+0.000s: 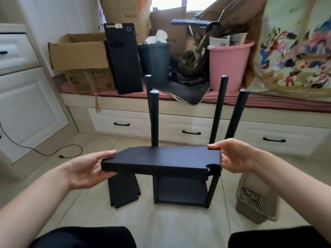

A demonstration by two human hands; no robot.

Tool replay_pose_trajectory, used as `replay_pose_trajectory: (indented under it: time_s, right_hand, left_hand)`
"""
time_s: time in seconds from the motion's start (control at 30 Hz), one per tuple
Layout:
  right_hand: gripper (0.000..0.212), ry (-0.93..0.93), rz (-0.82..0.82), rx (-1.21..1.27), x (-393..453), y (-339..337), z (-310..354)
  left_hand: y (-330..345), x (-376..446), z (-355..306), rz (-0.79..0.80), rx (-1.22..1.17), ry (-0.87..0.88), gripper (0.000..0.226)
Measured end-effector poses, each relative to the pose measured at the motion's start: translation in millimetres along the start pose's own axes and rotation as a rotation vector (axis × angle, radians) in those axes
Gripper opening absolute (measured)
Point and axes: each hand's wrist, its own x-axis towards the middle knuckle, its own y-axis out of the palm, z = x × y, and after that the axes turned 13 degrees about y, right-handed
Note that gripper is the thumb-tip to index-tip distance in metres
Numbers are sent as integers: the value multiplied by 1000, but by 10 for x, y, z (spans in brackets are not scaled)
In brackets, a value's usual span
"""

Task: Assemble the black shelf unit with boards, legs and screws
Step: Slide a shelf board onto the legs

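Note:
A black shelf board with notched corners hangs level in the middle of the view, above the floor. My left hand grips its left end, thumb on top. My right hand grips its right end. Behind and below it stands the partly built shelf unit: a bottom board on the floor with several black legs rising upright. The held board sits between the legs, in front of the rear ones. Another loose black board lies on the floor at the left. A clear bag of screws rests at the right.
A window bench with drawers runs across the back, stacked with cardboard boxes, a black computer tower, a dark bin and a pink bucket. A black cable trails on the tiled floor at left. My knees fill the bottom corners.

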Motion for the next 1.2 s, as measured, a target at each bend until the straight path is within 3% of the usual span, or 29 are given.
replay_pose_trajectory:
  time_s: [0.27, 0.4, 0.57, 0.83, 1.2]
  right_hand:
    - [62, -68, -72, 185, -202, -185, -59]
    - [55, -105, -140, 43, -304, -97, -125]
    - [28, -268, -277, -157, -423, -40, -201]
    - [46, -518, -369, -263, -789, -99, -205]
    - [39, -849, -513, -330, -1362, 64, 343]
  left_hand:
    - [250, -44, 68, -35, 24, 77, 45]
    - [293, -83, 88, -34, 37, 122, 49]
    - [372, -177, 101, -15, 60, 213, 51]
    - [500, -365, 5, 88, 205, 444, 46]
    - [1069, -470, -539, 105, 303, 697, 33]
